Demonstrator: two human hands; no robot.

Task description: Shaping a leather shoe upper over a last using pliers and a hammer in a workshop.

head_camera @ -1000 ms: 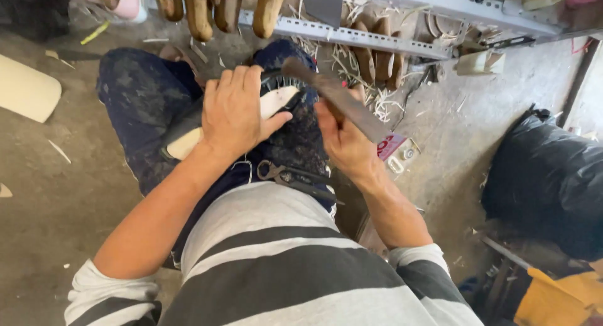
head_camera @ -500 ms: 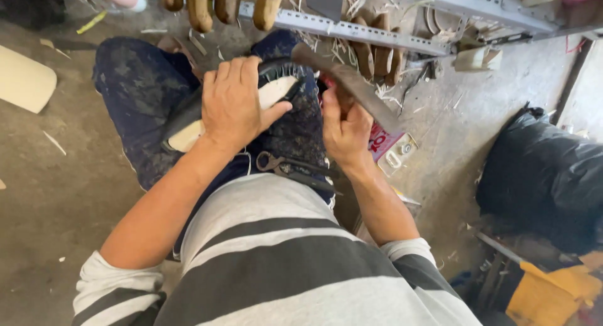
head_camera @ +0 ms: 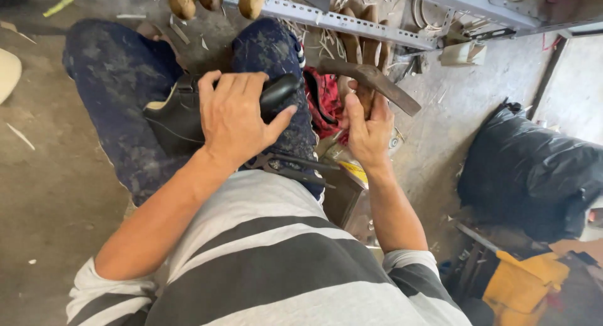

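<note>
L hand (head_camera: pixel 235 115) presses the black shoe (head_camera: pixel 188 115) on the lap, fingers spread and gripping its upper. R hand (head_camera: pixel 367 128) is clenched round the hammer (head_camera: pixel 370 81) handle, head held beside the knee. Better keep shoe firm w/ thumb clear before striking. Vs 0.5 s ago: shoe turned, pale sole no more visible; hammer moved away right.

The shoe (head_camera: pixel 182 115) is black with a pale cream edge. The trousers (head_camera: pixel 119 81) are dark navy, mottled with grey dust. The shirt (head_camera: pixel 270 263) carries broad charcoal and light grey stripes. The hammer (head_camera: pixel 370 81) is rusty brown. A red patterned cloth (head_camera: pixel 323 103) lies beside a black bag (head_camera: pixel 534 169) and a yellow bag (head_camera: pixel 521 282).
</note>
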